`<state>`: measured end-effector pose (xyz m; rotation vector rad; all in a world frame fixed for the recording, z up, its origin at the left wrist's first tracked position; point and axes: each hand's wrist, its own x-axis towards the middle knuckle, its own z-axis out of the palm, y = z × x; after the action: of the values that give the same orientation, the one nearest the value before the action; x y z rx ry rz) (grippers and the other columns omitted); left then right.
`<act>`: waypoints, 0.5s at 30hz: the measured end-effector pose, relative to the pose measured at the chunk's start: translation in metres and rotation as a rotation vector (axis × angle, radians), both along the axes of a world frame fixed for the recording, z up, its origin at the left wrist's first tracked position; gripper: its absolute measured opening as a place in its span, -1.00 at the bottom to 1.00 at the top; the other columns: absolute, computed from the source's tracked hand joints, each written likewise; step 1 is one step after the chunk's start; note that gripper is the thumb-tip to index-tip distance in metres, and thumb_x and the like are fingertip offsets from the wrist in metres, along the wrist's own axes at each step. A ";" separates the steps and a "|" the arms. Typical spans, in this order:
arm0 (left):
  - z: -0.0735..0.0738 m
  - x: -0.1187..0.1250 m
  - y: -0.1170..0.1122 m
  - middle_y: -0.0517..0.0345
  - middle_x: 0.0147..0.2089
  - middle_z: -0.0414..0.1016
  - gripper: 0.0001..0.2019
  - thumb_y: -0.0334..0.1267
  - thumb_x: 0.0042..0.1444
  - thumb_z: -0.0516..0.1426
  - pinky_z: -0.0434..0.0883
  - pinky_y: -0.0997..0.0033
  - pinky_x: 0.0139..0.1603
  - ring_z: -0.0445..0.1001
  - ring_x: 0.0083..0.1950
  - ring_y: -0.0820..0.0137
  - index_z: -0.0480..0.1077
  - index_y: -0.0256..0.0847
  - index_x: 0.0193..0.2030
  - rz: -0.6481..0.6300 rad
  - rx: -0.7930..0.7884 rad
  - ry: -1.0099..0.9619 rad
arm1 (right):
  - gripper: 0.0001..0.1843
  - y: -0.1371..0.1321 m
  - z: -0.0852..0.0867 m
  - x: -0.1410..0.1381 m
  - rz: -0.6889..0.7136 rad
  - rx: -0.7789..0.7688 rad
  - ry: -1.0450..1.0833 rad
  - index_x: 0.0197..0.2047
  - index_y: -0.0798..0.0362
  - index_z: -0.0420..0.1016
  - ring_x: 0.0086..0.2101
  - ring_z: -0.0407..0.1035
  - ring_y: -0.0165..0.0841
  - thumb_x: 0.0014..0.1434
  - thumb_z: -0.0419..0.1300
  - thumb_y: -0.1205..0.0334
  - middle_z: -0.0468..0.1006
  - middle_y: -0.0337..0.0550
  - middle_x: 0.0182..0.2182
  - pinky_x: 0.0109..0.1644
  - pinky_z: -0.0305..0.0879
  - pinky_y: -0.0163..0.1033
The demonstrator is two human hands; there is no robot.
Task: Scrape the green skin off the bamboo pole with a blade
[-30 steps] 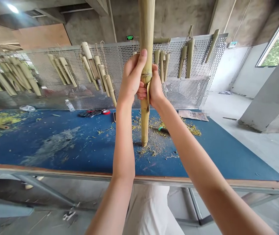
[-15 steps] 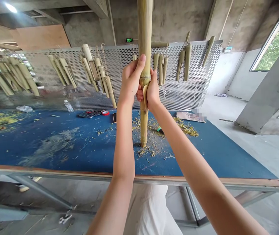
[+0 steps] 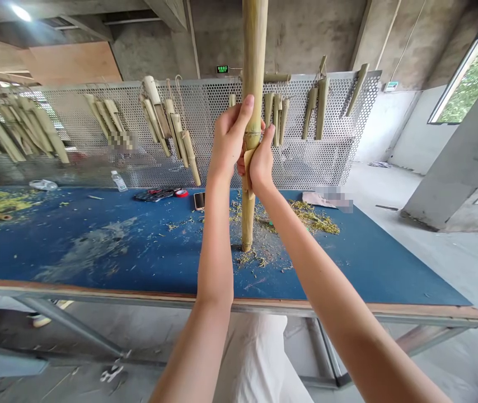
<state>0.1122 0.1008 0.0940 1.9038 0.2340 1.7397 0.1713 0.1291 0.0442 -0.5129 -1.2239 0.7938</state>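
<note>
Left hand [image 3: 228,140] wraps the upright bamboo pole [image 3: 254,56]; right hand [image 3: 262,159] pinches a partly peeled husk strip [image 3: 247,168] (attached at the node), with shavings [image 3: 312,221] littering the table [image 3: 96,288].

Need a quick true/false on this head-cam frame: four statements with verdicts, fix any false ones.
The bamboo pole stands upright, its foot on the blue table. True.

Only the left hand touches the pole. False: the right hand is on it too, just below.

Bamboo pieces hang on a perforated metal screen behind the table. True.

The phone lies on the floor. False: it lies on the table.
</note>
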 end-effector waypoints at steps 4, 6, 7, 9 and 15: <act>-0.001 0.002 -0.001 0.17 -0.40 0.52 -0.59 0.38 0.14 0.10 0.39 0.08 -0.17 0.38 -0.29 0.24 0.48 0.23 -0.52 0.021 0.003 -0.003 | -0.08 -0.002 -0.006 -0.001 -0.015 -0.019 -0.023 -0.34 -0.01 0.31 -0.60 0.25 -0.43 0.17 -0.45 -0.64 0.21 -0.23 -0.58 -0.58 0.25 -0.35; 0.000 0.002 -0.003 0.13 -0.41 0.50 -0.52 0.42 0.15 0.06 0.39 0.09 -0.19 0.37 -0.32 0.26 0.45 0.17 -0.53 0.031 0.003 -0.008 | -0.09 -0.004 -0.009 -0.001 -0.018 -0.042 -0.018 -0.33 -0.02 0.32 -0.59 0.27 -0.40 0.18 -0.44 -0.64 0.23 -0.22 -0.58 -0.58 0.26 -0.33; 0.000 0.002 -0.003 0.11 -0.41 0.48 -0.49 0.42 0.16 0.06 0.39 0.10 -0.20 0.37 -0.34 0.28 0.44 0.12 -0.53 0.026 0.006 -0.005 | -0.10 -0.006 -0.010 -0.002 -0.021 -0.057 -0.006 -0.32 -0.02 0.32 -0.58 0.29 -0.39 0.19 -0.44 -0.63 0.25 -0.21 -0.58 -0.58 0.27 -0.31; 0.001 0.001 -0.005 0.08 -0.42 0.46 -0.49 0.40 0.17 0.10 0.40 0.13 -0.22 0.37 -0.36 0.31 0.44 0.05 -0.51 0.003 0.018 -0.005 | -0.11 -0.008 -0.011 -0.003 -0.032 -0.085 0.023 -0.31 -0.03 0.32 -0.57 0.31 -0.36 0.21 -0.44 -0.61 0.28 -0.19 -0.58 -0.57 0.30 -0.29; 0.004 0.001 -0.009 0.13 -0.46 0.42 -0.58 0.01 0.35 0.14 0.37 0.37 -0.31 0.37 -0.42 0.46 0.40 -0.21 -0.47 -0.063 -0.026 -0.019 | -0.12 -0.014 -0.012 -0.004 -0.091 -0.061 0.038 -0.31 -0.02 0.34 -0.59 0.29 -0.36 0.24 -0.44 -0.58 0.27 -0.19 -0.60 -0.57 0.28 -0.28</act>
<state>0.1132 0.0923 0.0976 1.8556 0.1863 1.7040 0.1674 0.1149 0.0325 -0.5968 -1.1356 0.7621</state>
